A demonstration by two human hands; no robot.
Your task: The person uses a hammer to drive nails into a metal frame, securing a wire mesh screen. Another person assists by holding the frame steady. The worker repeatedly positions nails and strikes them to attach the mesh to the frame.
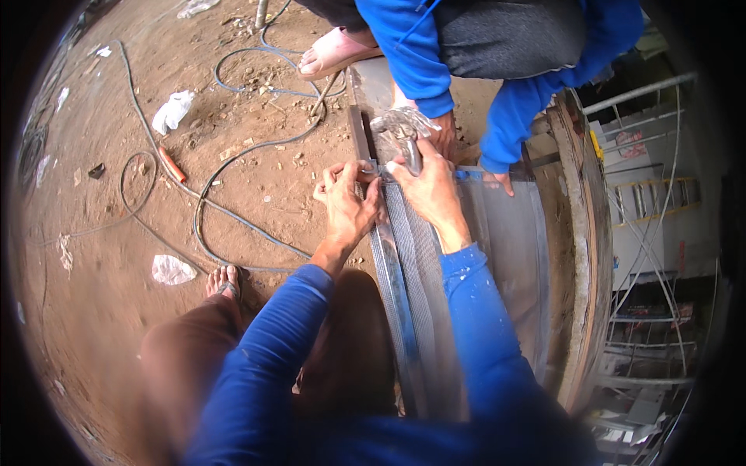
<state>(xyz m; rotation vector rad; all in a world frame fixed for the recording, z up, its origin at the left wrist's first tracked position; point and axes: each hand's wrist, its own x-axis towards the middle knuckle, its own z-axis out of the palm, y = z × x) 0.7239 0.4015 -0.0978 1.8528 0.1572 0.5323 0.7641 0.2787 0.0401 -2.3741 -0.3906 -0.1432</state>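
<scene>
blue sleeves [489, 334], grey tool [413, 158] inside right fingers' [429, 151] grasp, left fingers [332, 172] bent, hold unclear

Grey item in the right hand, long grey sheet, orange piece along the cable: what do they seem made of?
Grey item in the right hand: probably metal, from its dull shine. Grey sheet: metal or plastic, smooth and hazy; the look leaves it open. Orange piece: likely plastic or rubber, given its even, bright colour.

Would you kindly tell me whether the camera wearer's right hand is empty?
No, the right hand has its fingers around a grey object.
</scene>
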